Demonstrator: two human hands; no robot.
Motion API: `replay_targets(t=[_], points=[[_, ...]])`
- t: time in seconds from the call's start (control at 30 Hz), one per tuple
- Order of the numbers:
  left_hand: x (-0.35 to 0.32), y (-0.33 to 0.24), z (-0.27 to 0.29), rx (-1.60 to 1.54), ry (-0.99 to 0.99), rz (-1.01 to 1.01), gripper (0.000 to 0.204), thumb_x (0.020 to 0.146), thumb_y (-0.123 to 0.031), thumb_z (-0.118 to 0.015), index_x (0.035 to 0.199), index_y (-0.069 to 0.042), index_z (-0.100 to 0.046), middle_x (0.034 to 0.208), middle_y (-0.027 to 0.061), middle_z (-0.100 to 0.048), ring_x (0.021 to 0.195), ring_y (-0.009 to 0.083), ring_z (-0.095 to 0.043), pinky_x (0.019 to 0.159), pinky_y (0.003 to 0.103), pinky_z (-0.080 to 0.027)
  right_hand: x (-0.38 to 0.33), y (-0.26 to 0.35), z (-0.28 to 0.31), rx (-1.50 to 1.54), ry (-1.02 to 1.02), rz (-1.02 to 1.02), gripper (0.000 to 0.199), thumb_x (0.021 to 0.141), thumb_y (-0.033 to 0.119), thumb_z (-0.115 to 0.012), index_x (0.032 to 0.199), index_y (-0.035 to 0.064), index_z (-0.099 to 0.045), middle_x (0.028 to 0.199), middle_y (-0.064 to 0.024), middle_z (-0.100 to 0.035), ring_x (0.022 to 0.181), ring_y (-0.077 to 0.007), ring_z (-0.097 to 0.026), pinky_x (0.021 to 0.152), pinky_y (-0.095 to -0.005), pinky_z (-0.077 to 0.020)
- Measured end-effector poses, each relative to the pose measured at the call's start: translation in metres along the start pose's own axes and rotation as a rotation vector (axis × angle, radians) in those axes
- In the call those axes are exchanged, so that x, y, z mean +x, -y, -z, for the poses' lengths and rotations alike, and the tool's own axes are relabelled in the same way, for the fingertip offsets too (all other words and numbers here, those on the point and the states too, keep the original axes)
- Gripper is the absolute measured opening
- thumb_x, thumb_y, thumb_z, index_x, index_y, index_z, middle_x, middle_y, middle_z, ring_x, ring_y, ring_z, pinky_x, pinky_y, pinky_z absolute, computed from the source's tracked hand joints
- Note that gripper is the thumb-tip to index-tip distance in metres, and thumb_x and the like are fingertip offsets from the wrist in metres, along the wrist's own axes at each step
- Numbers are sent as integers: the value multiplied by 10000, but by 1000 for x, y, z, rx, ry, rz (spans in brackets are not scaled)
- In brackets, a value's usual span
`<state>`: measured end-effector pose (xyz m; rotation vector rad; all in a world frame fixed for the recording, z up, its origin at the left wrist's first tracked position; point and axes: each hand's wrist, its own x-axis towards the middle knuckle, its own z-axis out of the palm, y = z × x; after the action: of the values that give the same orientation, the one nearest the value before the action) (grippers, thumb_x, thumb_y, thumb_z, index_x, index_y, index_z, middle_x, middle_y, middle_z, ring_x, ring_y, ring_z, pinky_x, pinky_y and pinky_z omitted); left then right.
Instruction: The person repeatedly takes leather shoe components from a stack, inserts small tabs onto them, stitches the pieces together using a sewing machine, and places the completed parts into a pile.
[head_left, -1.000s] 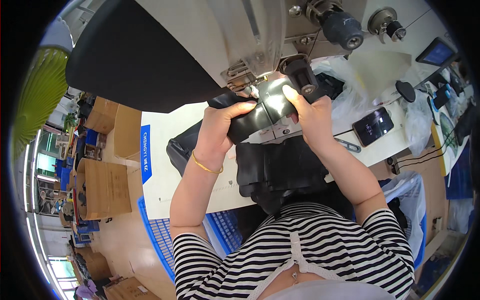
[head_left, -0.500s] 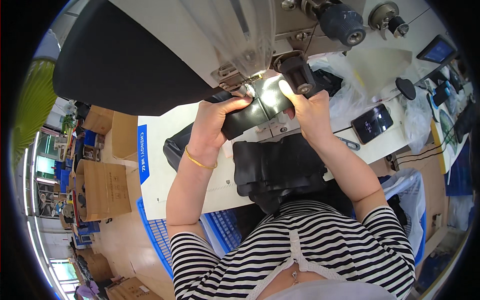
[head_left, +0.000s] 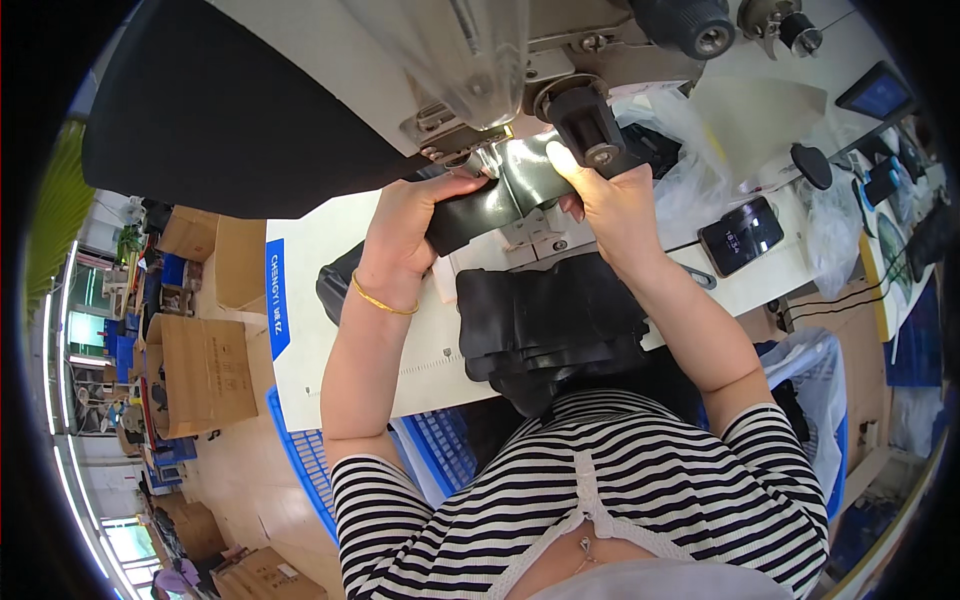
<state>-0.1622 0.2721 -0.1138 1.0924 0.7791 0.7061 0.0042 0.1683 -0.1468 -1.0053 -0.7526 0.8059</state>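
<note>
A strip of shiny black leather-like material (head_left: 487,208) lies under the needle area of a sewing machine (head_left: 400,85), lit by its lamp. My left hand (head_left: 410,222) grips the strip's left part, thumb on top close to the presser foot (head_left: 484,163). On the other side, my right hand (head_left: 615,205) pinches the strip with the thumb above and fingers beneath. A stack of black pieces (head_left: 550,325) hangs over the table's near edge, against my body. More black material (head_left: 338,285) lies beside my left wrist.
On the white table (head_left: 310,350), a phone (head_left: 741,236) and the handle of a grey tool (head_left: 697,276) lie to the right. Clear plastic bags (head_left: 835,240) sit farther right. Blue baskets (head_left: 303,445) stand below the table, with cardboard boxes (head_left: 205,375) on the left floor.
The view has shifted slightly, so the machine and table sit a little further left. Both hands keep their hold on the black strip, with little visible change in their grip.
</note>
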Motion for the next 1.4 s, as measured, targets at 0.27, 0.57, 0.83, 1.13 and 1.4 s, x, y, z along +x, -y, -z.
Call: replay_targets(t=[0.27,0.57,0.83,1.13,1.4], points=[[0,4,1,-12,11,-26,221,763,26,-634,966,115,-647,917,145,-665,840,179,-636,767,279,-511,2,-1,2,-8,25,6,133,833,141,-667,900,32,-632,671,5,-576,491,-54,-488,440,-199,-362],[-10,-4,23,-175,211,54,137,789,17,-590,916,59,-620,927,123,-652,886,206,-640,802,298,-526,2,-1,3,-1,34,-1,134,835,152,-667,900,43,-627,683,10,-575,510,-56,-494,444,-201,-366],[-25,27,-2,-40,-20,-13,227,705,48,-558,914,-8,-627,840,21,-625,792,122,-596,716,258,-473,-33,-3,3,8,-64,-6,150,849,106,-634,983,41,-612,792,-8,-612,606,-75,-560,458,-213,-406],[-74,62,-16,-430,111,45,244,808,27,-566,1049,12,-607,964,92,-672,859,161,-659,771,289,-542,-72,-13,8,145,147,-90,276,828,-14,-628,1093,15,-559,1020,-32,-592,913,-108,-574,812,-249,-479],[-80,59,-28,-338,134,38,297,834,51,-566,1130,30,-562,1013,128,-654,884,197,-664,803,305,-557,-79,-14,12,113,172,-59,272,838,-11,-622,1101,14,-557,1028,-36,-595,915,-111,-580,811,-248,-485]])
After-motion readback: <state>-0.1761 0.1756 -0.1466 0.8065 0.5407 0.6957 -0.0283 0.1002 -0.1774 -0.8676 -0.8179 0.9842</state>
